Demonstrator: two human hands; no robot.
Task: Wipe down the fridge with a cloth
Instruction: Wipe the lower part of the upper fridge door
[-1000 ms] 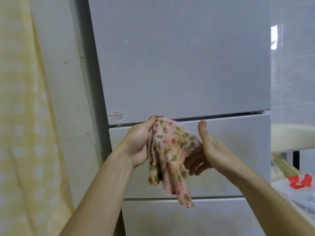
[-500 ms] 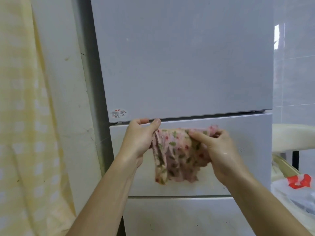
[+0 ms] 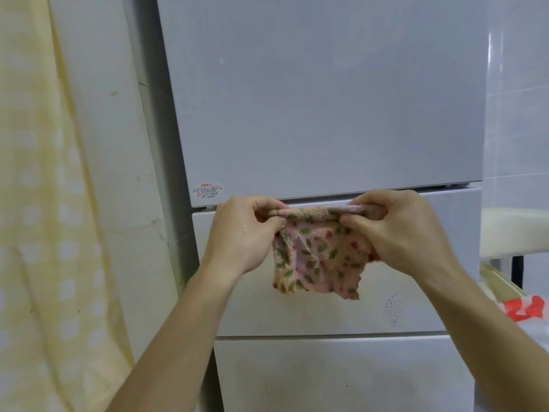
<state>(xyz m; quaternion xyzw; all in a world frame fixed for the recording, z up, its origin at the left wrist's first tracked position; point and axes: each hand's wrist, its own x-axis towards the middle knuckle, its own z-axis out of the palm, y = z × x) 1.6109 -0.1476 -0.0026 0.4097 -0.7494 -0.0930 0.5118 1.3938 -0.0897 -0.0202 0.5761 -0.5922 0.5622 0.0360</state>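
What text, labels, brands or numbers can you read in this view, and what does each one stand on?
On the sticker at the lower left corner of the upper fridge door: several lines of red print, too small and blurred to read.
On the plastic bag at the right edge: red marks, partly cut off; cannot tell whether they are letters.
On the floral cloth: pattern only, no text.
No brand or number is readable anywhere.

Floral cloth (image 3: 319, 254) between both hands (image 3: 243, 233) (image 3: 401, 230), before fridge (image 3: 326, 99)
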